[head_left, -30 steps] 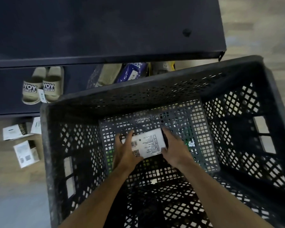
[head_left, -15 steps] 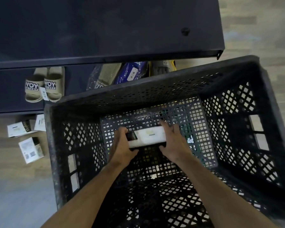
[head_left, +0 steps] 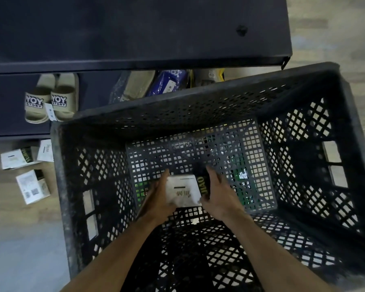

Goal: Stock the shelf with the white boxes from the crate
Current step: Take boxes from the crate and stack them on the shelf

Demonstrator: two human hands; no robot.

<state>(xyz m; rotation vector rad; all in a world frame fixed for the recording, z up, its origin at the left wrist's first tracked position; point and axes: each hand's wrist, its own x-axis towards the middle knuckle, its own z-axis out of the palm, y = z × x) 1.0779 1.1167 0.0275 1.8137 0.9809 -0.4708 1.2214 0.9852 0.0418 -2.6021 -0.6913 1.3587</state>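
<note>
Deep inside the black lattice crate (head_left: 198, 106), a white box (head_left: 182, 191) with a dark green end is held between both my hands. My left hand (head_left: 157, 198) grips its left side and my right hand (head_left: 218, 196) presses its right end. The box's printed top face points up at me. The dark shelf (head_left: 135, 28) runs across the top of the view, beyond the crate's far wall. No other white box shows inside the crate.
Three white boxes (head_left: 33, 187) lie on the wooden floor left of the crate. Beige slippers (head_left: 51, 102) and bagged goods (head_left: 167, 83) sit on a lower shelf level. Green packaging shows through the crate's grid bottom (head_left: 242, 175).
The box has been turned in my hands from its barcode face, over its edge, to its printed top face. Both hands have drawn it nearer to me within the crate.
</note>
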